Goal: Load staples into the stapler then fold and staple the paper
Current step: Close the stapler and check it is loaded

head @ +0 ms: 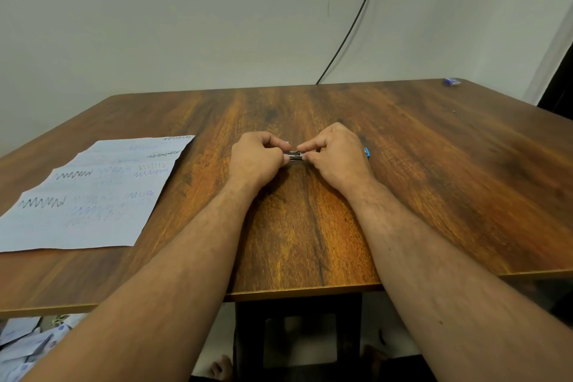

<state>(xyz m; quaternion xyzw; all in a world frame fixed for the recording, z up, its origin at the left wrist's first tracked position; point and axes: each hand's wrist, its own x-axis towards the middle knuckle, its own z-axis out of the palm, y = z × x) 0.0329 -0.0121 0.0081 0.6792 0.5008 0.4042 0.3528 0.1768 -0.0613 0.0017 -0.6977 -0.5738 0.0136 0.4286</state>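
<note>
My left hand and right hand both pinch the staple strip at table centre. The strip likely is light, rigid, brittle; I grip its ends. Paper lies at nine o'clock; the stapler, at three o'clock, is mostly hidden.

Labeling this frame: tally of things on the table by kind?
Paper sheets: 4, overlapping, at the left
Metal piece, pinched by left hand and right hand: 1
Blue-tipped item behind right hand: 1
Blue box, far corner: 1
Total: 7
</note>
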